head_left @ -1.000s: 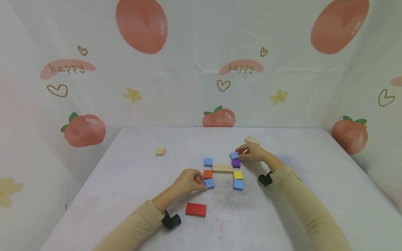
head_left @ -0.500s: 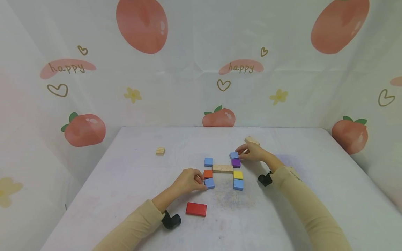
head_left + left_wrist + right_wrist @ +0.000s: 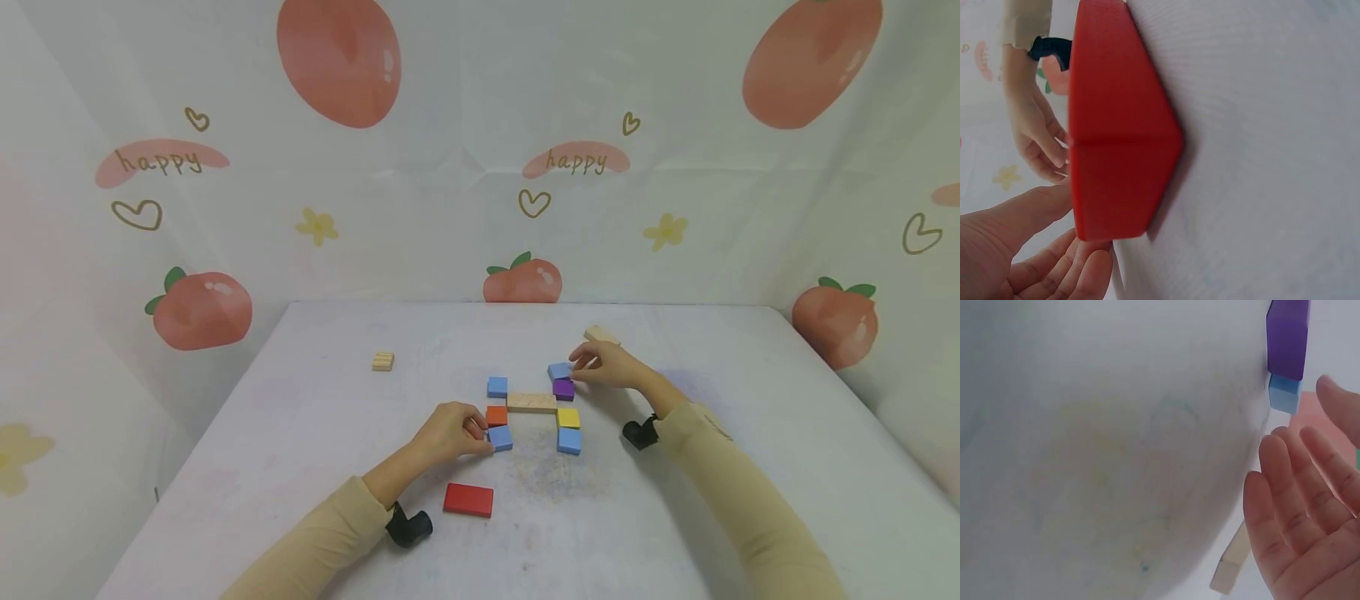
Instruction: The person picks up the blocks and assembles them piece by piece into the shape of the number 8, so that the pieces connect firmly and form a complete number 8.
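Note:
My left hand (image 3: pixel 450 433) pinches a blue block (image 3: pixel 500 438) at the near left of a group of small blocks, thumb at its near side. An orange-red block (image 3: pixel 497 415) touches that block's far side. In the left wrist view a red block hides what the left fingertips (image 3: pixel 1099 269) hold. My right hand (image 3: pixel 606 365) is just right of another blue block (image 3: pixel 558 372), fingers loosely bent. In the right wrist view its fingers (image 3: pixel 1275 462) stand apart from the blue block (image 3: pixel 1285 394), which touches a purple block (image 3: pixel 1288 340).
A wooden plank (image 3: pixel 532 403) bridges the two columns, with a yellow block (image 3: pixel 567 418) and blue blocks beside it. A red rectangular block (image 3: pixel 468 500) lies nearest. Ridged wood (image 3: pixel 383 362) sits far left; a wooden block (image 3: pixel 602 335) lies behind the right hand.
My right hand has let go of the far right blue block and drawn slightly to the right. The left hand and the blocks have stayed in place.

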A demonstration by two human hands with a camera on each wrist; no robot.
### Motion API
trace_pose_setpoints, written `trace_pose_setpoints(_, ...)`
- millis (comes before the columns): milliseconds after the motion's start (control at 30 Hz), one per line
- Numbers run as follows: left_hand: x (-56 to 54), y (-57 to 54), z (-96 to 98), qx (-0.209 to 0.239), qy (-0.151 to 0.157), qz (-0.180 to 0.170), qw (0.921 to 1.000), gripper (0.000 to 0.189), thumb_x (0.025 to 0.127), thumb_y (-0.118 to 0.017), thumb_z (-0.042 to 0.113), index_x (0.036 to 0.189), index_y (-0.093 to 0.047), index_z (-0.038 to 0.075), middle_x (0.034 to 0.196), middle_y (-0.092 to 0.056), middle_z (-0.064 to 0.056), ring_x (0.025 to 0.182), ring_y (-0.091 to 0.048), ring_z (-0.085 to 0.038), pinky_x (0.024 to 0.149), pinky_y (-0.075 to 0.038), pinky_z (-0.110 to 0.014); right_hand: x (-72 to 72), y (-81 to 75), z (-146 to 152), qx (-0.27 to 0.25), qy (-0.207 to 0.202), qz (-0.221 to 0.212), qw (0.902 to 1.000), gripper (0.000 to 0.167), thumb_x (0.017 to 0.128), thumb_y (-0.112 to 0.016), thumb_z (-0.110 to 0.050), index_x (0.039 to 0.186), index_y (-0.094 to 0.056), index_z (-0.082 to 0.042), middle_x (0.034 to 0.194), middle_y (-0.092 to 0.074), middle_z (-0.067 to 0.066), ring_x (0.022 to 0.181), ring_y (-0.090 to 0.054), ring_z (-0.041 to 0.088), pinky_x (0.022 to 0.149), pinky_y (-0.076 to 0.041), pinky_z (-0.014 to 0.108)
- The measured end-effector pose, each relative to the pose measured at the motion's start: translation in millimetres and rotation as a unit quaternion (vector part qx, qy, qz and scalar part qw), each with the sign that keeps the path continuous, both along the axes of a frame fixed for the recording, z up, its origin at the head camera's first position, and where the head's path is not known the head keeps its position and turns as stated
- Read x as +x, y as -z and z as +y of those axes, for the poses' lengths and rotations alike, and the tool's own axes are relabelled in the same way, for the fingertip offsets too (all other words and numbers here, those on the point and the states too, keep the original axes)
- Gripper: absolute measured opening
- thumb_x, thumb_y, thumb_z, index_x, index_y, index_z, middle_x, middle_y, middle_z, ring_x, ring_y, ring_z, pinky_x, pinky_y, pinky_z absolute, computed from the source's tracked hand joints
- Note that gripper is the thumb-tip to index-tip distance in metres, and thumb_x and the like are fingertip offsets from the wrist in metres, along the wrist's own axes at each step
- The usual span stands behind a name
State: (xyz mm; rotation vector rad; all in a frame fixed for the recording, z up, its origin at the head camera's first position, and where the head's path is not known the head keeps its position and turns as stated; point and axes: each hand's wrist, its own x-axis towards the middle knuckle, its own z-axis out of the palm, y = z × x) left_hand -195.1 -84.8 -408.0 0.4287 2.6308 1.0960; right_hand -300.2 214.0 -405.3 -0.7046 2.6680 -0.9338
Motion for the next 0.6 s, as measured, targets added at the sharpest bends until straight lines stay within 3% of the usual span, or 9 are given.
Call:
trace_pose_setpoints(233,-0.7,0.1,-0.1,0.0,0.0,-0.002,1.0,0.026,0.074,-0.078,0.014,0.093,-0.066,0.002,0.075,-0.065,-0.003,0.068,-0.055,-0.009,0.058,-0.044,-0.018,9.1,-0.8,5.2,-0.01,0.005,-0.028,0.9995,0.026,0.084,-0.069,-0.02,0.098,-0.061,0.001,0.097,-0.065,0.014,0.091,-0.063,0.024,0.079,-0.053,0.034)
trace_pose_setpoints(400,-1.2,0.2,-0.6,0.0,-0.004,-0.006,1.0,0.026,0.074,-0.078,0.015,0.093,-0.066,0.003,0.075,-0.065,-0.002,0.069,-0.055,-0.01,0.059,-0.045,-0.018,13.3,0.1,3.4,-0.014,-0.003,-0.051,0.9986,0.029,0.081,-0.072,-0.023,0.098,-0.062,-0.001,0.097,-0.065,0.011,0.091,-0.063,0.021,0.078,-0.053,0.032)
trace_pose_setpoints(600,-0.3,-0.1,0.0,0.0,-0.002,-0.005,1.0,0.026,0.074,-0.078,0.015,0.094,-0.066,0.003,0.075,-0.065,-0.003,0.069,-0.055,-0.01,0.059,-0.045,-0.019,13.7,2.3,1.4,-0.015,-0.011,-0.047,0.9987,0.029,0.08,-0.073,-0.021,0.098,-0.062,-0.001,0.097,-0.065,0.011,0.09,-0.062,0.019,0.079,-0.053,0.03)
